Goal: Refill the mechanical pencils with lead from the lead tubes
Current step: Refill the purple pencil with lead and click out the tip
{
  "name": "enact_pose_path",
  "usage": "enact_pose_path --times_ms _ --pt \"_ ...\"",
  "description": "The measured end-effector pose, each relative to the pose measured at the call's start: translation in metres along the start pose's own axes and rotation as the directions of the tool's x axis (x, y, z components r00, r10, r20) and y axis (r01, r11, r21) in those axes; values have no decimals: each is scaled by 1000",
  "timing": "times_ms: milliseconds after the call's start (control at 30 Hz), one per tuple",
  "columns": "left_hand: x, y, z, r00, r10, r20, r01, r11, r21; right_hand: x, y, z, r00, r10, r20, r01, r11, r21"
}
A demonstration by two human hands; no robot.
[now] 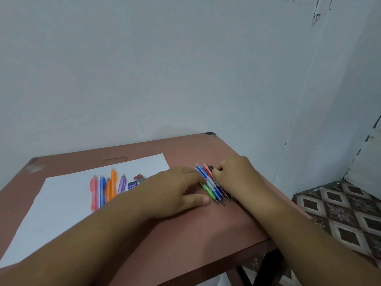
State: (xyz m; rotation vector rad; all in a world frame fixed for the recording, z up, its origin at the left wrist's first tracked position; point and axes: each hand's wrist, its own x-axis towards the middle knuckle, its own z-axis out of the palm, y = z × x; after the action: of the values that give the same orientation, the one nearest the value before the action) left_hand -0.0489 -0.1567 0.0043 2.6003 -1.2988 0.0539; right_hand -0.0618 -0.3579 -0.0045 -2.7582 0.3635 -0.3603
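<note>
A bunch of thin mechanical pencils (212, 184) in blue, green, red and dark colours lies on the brown table (185, 223), tips toward me. My left hand (175, 188) rests flat on the table with straight fingers touching the bunch's left side. My right hand (235, 174) presses against its right side with fingers curled at the pencils' far ends; whether it grips one I cannot tell. Several thicker pencils (105, 188) in pink, blue, orange and purple lie on a white sheet (61, 203). A dark blue lead tube (132, 185) and a small red-and-grey case (140, 178) lie beside them, partly hidden by my left arm.
The table stands against a pale wall, and its right edge drops to a patterned tile floor (346, 213). A dark table leg (268, 265) shows below the front right edge.
</note>
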Motion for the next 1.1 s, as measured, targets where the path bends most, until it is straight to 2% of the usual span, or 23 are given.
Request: enact_pose_path --times_ms 167,300,433,533,700,833,1100 --pt "-20 -15 -13 999 -42 -14 41 997 -65 1 -2 -8 998 -44 -46 46 999 25" --pt "-52 -50 -29 984 -172 -41 167 981 -102 2 -16 -18 980 -187 -72 186 982 -22" --pt "-86 -91 -41 906 -404 -126 383 909 -162 10 -39 -12 938 -338 -71 336 941 -46" --pt "-100 -116 -43 855 -487 -178 451 868 -206 14 -65 1 894 -447 -29 446 894 -51" --pt "-107 -140 -32 842 -509 -176 451 845 -287 15 -114 12 776 -599 196 592 800 97" --pt "-105 -145 -33 855 -490 -170 429 852 -301 19 -138 20 668 -667 329 675 730 109" --pt "-106 -150 -30 836 -518 -179 408 806 -428 26 -171 33 639 -669 379 718 696 18"
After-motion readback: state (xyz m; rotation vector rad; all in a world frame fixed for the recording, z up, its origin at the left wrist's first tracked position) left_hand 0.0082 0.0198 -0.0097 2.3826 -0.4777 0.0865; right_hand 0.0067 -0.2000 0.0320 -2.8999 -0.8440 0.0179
